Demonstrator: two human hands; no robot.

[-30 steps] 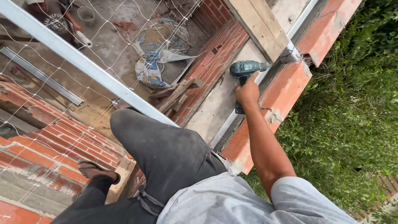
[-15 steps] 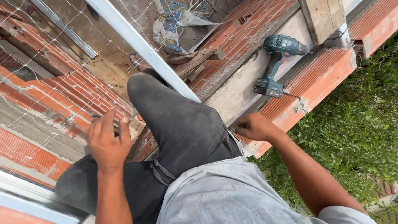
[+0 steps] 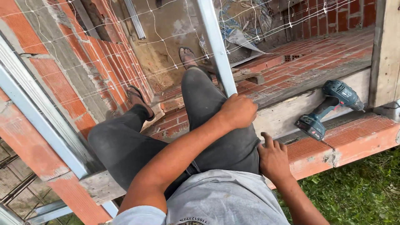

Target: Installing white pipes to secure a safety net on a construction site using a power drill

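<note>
My left hand [image 3: 238, 110] is closed around a long grey metal rail [image 3: 214, 46] that runs up and away over my right knee. The fingers of my right hand [image 3: 273, 158] rest spread on my hip, right at the edge of the red brick wall top [image 3: 354, 139], and hold nothing. A teal and black cordless drill [image 3: 329, 109] lies on the wall top to the right, about a hand's width from my right hand. I sit astride the wall in dark trousers, with both sandalled feet [image 3: 139, 100] on brick ledges below.
White netting [image 3: 166, 37] stretches over the drop inside the brick walls. A second grey metal frame [image 3: 39, 121] runs along the left. A wooden post [image 3: 385, 54] stands at the right. Grass [image 3: 358, 191] lies far below on the outer side. Debris sits on the floor beneath.
My right hand let go of the drill, which now lies on the wall top, and dropped to my hip. My left hand came up and gripped the metal rail. The view swung left.
</note>
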